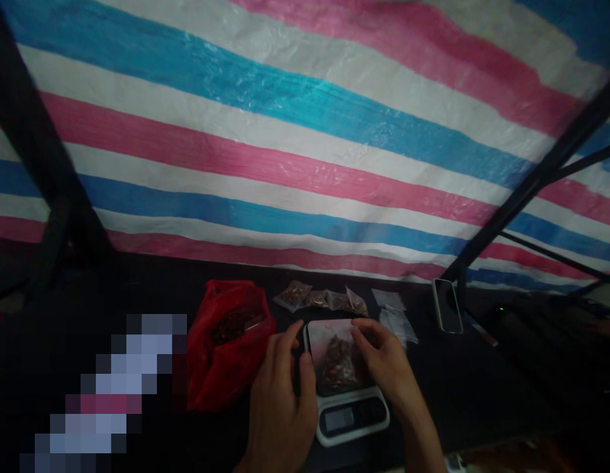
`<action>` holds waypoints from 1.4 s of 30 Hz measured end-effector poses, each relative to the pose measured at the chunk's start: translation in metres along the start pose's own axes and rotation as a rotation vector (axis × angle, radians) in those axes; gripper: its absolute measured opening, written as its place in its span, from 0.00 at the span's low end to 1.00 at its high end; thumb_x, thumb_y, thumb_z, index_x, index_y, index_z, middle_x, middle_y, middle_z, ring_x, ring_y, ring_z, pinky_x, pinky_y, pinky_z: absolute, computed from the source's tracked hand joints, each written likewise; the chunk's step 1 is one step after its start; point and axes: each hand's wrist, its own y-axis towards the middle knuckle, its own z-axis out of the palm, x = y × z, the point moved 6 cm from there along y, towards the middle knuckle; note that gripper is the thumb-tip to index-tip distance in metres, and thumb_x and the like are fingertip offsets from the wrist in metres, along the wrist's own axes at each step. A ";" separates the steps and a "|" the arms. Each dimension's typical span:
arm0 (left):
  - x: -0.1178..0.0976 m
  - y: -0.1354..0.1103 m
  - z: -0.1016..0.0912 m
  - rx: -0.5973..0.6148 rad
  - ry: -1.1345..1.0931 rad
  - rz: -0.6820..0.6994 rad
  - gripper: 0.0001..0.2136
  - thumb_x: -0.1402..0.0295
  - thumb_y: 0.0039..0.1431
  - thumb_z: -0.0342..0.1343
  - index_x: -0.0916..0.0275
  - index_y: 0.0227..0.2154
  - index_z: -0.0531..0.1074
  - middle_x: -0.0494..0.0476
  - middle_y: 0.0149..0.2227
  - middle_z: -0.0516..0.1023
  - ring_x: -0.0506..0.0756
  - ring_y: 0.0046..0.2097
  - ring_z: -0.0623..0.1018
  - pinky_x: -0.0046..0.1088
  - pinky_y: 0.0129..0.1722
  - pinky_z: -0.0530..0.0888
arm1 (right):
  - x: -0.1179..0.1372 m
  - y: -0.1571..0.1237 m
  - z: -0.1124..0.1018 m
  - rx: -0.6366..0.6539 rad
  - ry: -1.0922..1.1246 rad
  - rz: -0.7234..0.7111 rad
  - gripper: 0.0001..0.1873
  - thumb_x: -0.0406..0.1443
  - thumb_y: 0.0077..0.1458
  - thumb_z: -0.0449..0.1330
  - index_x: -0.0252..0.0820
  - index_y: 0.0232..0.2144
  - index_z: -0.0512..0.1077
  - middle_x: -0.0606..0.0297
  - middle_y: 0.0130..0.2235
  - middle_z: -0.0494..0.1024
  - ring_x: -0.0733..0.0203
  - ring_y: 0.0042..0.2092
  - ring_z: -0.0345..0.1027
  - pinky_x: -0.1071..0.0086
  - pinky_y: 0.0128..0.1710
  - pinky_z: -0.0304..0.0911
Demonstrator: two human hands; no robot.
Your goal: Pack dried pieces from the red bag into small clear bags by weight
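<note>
A white kitchen scale (352, 420) with a small display stands on the black table. On its platform rests a small clear plastic bag (340, 363) filled with brown, dried-looking pieces. My right hand (383, 358) reaches over the platform's right side, thumb and fingertips closed on the bag's upper edge. Along the left edge of the scale is my left hand (285, 387), its thumb and fingers apart and nothing in them. Left of that hand sits a red plastic bag (226, 355), its mouth open over a heap of similar brown pieces (236, 325).
Behind the scale lie several filled small bags (317, 299). Flat clear bags (396, 318) lie to their right. A phone (447, 306) leans against a dark frame post (506, 203). Striped plastic sheeting (285, 151) hangs behind the table. Pixelation masks the lower left.
</note>
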 end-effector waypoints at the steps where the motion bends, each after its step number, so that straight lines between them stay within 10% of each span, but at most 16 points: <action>1: 0.000 -0.001 0.000 -0.003 0.007 0.004 0.17 0.63 0.73 0.45 0.60 0.57 0.72 0.62 0.46 0.81 0.60 0.46 0.83 0.38 0.44 0.80 | 0.000 0.002 -0.004 -0.047 -0.031 -0.023 0.23 0.53 0.52 0.68 0.41 0.40 0.82 0.58 0.34 0.83 0.54 0.30 0.72 0.61 0.32 0.69; 10: 0.014 -0.003 -0.016 -0.038 0.006 -0.034 0.12 0.63 0.72 0.47 0.57 0.50 0.73 0.57 0.42 0.82 0.56 0.42 0.83 0.30 0.39 0.79 | 0.005 0.010 -0.032 -0.231 -0.156 -0.173 0.19 0.49 0.61 0.60 0.42 0.41 0.81 0.59 0.36 0.82 0.55 0.32 0.70 0.63 0.33 0.66; 22: 0.018 -0.004 -0.024 -0.098 0.008 -0.041 0.10 0.65 0.73 0.48 0.56 0.48 0.74 0.53 0.42 0.81 0.54 0.43 0.82 0.27 0.42 0.76 | 0.008 0.012 -0.009 0.075 -0.057 -0.167 0.17 0.49 0.59 0.64 0.43 0.37 0.81 0.58 0.39 0.86 0.49 0.43 0.78 0.60 0.48 0.70; 42: 0.019 0.003 -0.022 -0.057 -0.070 -0.085 0.11 0.59 0.71 0.50 0.55 0.46 0.76 0.56 0.44 0.84 0.57 0.46 0.83 0.34 0.46 0.79 | 0.015 0.010 0.010 0.112 0.107 -0.157 0.14 0.43 0.54 0.69 0.43 0.41 0.80 0.65 0.34 0.81 0.57 0.36 0.71 0.63 0.42 0.66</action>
